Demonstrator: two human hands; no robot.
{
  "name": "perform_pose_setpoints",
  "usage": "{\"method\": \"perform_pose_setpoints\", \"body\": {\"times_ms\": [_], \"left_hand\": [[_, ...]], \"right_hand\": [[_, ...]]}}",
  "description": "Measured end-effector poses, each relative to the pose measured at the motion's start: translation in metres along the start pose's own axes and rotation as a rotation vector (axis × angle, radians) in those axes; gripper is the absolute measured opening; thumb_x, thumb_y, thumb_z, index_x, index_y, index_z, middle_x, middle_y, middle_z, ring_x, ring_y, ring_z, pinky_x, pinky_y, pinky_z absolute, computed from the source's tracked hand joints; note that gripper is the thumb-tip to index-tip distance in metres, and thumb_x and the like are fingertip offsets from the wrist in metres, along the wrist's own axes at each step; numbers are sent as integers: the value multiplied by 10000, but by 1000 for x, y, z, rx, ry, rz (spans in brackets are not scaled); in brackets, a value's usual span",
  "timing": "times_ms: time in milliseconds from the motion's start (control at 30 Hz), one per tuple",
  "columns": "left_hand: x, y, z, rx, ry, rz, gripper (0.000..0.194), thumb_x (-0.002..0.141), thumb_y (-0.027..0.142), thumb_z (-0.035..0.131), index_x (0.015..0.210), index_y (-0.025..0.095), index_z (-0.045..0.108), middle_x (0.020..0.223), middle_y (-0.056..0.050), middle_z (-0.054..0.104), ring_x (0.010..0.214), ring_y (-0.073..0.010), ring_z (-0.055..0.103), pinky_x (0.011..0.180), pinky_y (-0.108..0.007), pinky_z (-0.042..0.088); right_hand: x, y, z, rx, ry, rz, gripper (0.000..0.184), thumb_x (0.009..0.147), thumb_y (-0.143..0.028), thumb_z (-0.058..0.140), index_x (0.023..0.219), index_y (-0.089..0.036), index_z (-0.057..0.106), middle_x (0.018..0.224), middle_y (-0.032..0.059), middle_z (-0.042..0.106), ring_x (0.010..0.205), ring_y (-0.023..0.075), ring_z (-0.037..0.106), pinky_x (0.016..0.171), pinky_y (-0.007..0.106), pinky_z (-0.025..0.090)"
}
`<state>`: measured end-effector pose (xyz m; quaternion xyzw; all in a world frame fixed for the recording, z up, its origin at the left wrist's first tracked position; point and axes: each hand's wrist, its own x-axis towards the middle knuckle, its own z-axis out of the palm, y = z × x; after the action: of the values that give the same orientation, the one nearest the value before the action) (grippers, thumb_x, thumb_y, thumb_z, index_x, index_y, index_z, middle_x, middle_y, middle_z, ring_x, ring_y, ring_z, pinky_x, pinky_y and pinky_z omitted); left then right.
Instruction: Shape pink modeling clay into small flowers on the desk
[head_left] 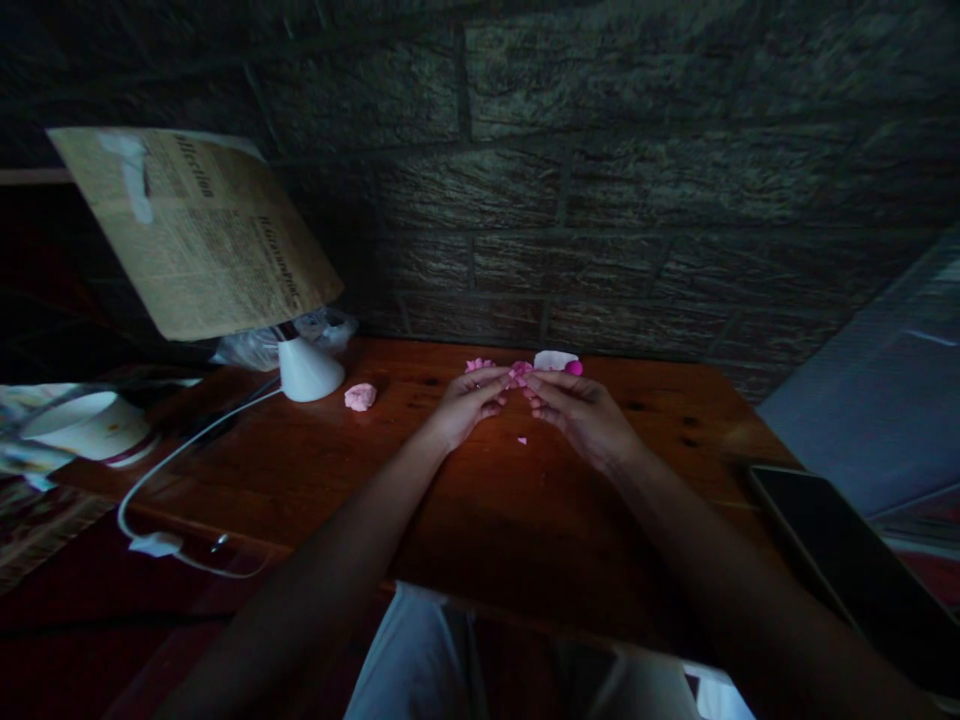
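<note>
The left forearm (364, 525) is extended, bare, from 8 o'clock toward 2; the right forearm (709, 545) is extended, bare, from 4 o'clock toward 10. The left grip (469, 402) and right grip (576, 408) are held close together, fingers turned inward. Thumbs (545, 389) are pinched toward forefingers (561, 379); lower fingers (491, 408) are curled.

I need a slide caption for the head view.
Left hand and right hand pinch a pink piece over the wooden table.
</note>
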<state>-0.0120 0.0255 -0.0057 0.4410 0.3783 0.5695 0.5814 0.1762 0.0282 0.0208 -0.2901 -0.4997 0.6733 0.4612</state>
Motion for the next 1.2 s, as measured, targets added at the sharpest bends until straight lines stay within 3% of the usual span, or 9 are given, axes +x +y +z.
{"method": "perform_pose_setpoints", "body": {"times_ms": [233, 433, 933, 1200], "left_hand": [[2, -2, -3, -2, 18, -3, 207, 767, 275, 880, 952, 189, 843, 883, -39, 724, 717, -68, 586, 647, -184, 451], [2, -2, -2, -12, 28, 2, 210, 757, 269, 887, 948, 196, 839, 885, -33, 721, 712, -65, 591, 615, -168, 444], [2, -1, 0, 19, 20, 1, 287, 722, 322, 915, 975, 207, 843, 986, -68, 765, 708, -72, 579, 603, -181, 422], [1, 0, 1, 14, 40, -14, 303, 689, 320, 937, 958, 212, 846, 943, -55, 757, 709, -75, 580, 612, -183, 427]], "right_hand": [[-1, -2, 3, 12, -58, 42, 347, 582, -430, 978, 847, -245, 849, 921, 38, 788, 823, 125, 663, 804, 295, 545], [-1, -2, 1, -10, 2, 57, 382, 543, -427, 992, 851, -250, 852, 922, 41, 797, 795, 120, 654, 733, 272, 525], [1, 1, -3, -34, 57, 47, 379, 553, -425, 984, 848, -231, 846, 919, 50, 776, 804, 135, 643, 760, 300, 530], [2, 3, -4, -138, 90, 29, 422, 487, -476, 986, 787, -220, 835, 809, 30, 739, 727, 131, 607, 696, 296, 514]]}}
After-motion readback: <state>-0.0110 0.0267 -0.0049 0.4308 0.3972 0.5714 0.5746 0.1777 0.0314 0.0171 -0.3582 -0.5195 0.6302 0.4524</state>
